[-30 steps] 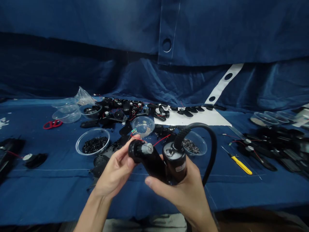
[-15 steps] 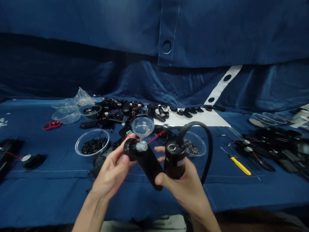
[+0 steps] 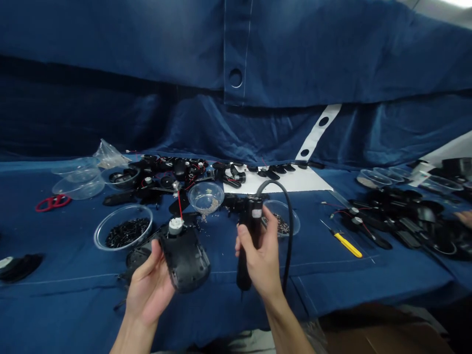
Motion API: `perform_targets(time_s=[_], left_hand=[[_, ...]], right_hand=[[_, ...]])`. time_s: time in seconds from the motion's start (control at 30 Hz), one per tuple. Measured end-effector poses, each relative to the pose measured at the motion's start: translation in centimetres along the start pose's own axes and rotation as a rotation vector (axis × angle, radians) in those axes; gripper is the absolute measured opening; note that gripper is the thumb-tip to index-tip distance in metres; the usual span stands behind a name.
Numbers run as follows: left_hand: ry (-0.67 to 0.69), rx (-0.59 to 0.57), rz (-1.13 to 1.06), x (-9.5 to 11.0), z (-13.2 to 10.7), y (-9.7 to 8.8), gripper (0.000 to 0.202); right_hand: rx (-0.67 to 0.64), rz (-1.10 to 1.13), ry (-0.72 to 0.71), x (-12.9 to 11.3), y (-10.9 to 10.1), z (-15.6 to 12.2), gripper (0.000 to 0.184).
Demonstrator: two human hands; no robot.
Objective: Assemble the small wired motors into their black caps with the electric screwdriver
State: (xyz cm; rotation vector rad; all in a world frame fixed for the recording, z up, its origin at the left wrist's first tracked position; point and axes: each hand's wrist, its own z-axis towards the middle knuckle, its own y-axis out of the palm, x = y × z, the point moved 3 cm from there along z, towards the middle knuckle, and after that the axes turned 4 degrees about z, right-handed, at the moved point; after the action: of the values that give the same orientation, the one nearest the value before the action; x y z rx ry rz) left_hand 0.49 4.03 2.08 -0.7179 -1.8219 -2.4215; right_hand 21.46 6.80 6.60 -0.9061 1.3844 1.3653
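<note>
We record the left hand (image 3: 149,290) open, fingers spread, cradling a black plastic housing (image 3: 184,260) at lower centre, with a white-capped motor (image 3: 176,226) and red wire (image 3: 179,206) rising from its top. The right hand (image 3: 260,255) curls closed around a corded electric screwdriver (image 3: 245,255) just beside it, its black cable (image 3: 289,231) looping upward. A clear bowl (image 3: 205,196) of small screws sits above, between both hands; a yellow-handled screwdriver (image 3: 346,245) lies at right.

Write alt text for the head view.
Two hands work over a blue table: the left hand holds a black plastic housing topped by a red-wired motor, and the right hand grips a corded electric screwdriver. Clear bowls of small parts sit behind.
</note>
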Motion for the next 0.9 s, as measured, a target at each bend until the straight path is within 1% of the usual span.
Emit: perform_targets(time_s=[0.1, 0.17, 0.2, 0.27, 0.33, 0.37, 0.47, 0.53, 0.6, 0.63, 0.7, 0.73, 0.77, 0.8, 0.83, 0.87, 0.9], left_hand=[[-0.035, 0.111, 0.048, -0.5, -0.5, -0.4, 0.052], [-0.049, 0.223, 0.112, -0.8, -1.0, -0.5, 0.053], [-0.056, 0.280, 0.158, -1.0, -1.2, -0.5, 0.052], [-0.077, 0.390, 0.298, -1.2, -1.6, -0.6, 0.045], [-0.108, 0.479, 0.489, -1.4, -1.7, -1.0, 0.041], [-0.130, 0.511, 0.584, -1.5, -1.6, -1.4, 0.042], [-0.216, 0.568, 0.787, -2.2, -1.1, -3.0, 0.054], [-0.280, 0.597, 0.878, -2.7, -0.8, -4.5, 0.069], [-0.310, 0.628, 0.987, -2.8, -0.5, -5.8, 0.083], [-0.315, 0.644, 1.057, -2.7, -0.5, -6.3, 0.087], [-0.295, 0.680, 1.263, -2.2, -0.6, -6.6, 0.081], [-0.258, 0.706, 1.406, -1.8, -0.7, -6.1, 0.073], [-0.186, 0.736, 1.561, -1.4, -0.8, -5.2, 0.062], [-0.083, 0.751, 1.722, -1.0, -0.8, -3.9, 0.051], [0.094, 0.773, 1.854, -0.7, -0.8, -2.1, 0.042], [0.284, 0.728, 1.915, -0.7, -0.6, 0.0, 0.035], [0.415, 0.610, 1.920, -1.1, -0.3, 2.1, 0.031]], right_hand=[[0.048, 0.365, 0.138, -0.5, -0.1, 0.9, 0.053], [0.106, 0.516, 0.115, -1.6, -0.5, 2.0, 0.045], [0.145, 0.543, 0.074, -2.2, -0.8, 2.5, 0.040], [0.202, 0.529, -0.019, -3.4, -1.5, 3.4, 0.033], [0.204, 0.504, -0.071, -4.3, -2.0, 4.0, 0.028], [0.198, 0.505, -0.083, -4.5, -2.1, 4.2, 0.027], [0.198, 0.544, -0.086, -4.8, -2.2, 4.1, 0.027], [0.204, 0.582, -0.090, -4.8, -2.0, 3.9, 0.030], [0.193, 0.632, -0.101, -4.7, -1.7, 3.8, 0.032], [0.185, 0.656, -0.108, -4.7, -1.6, 3.7, 0.032], [0.167, 0.686, -0.118, -4.7, -1.3, 3.7, 0.030], [0.161, 0.695, -0.126, -4.7, -1.3, 3.6, 0.029], [0.155, 0.703, -0.136, -4.7, -1.2, 3.6, 0.028], [0.149, 0.708, -0.148, -4.7, -1.1, 3.6, 0.026], [0.143, 0.712, -0.161, -4.8, -1.0, 3.5, 0.025], [0.136, 0.714, -0.176, -4.8, -0.8, 3.5, 0.024], [0.126, 0.715, -0.191, -4.8, -0.6, 3.4, 0.024]])
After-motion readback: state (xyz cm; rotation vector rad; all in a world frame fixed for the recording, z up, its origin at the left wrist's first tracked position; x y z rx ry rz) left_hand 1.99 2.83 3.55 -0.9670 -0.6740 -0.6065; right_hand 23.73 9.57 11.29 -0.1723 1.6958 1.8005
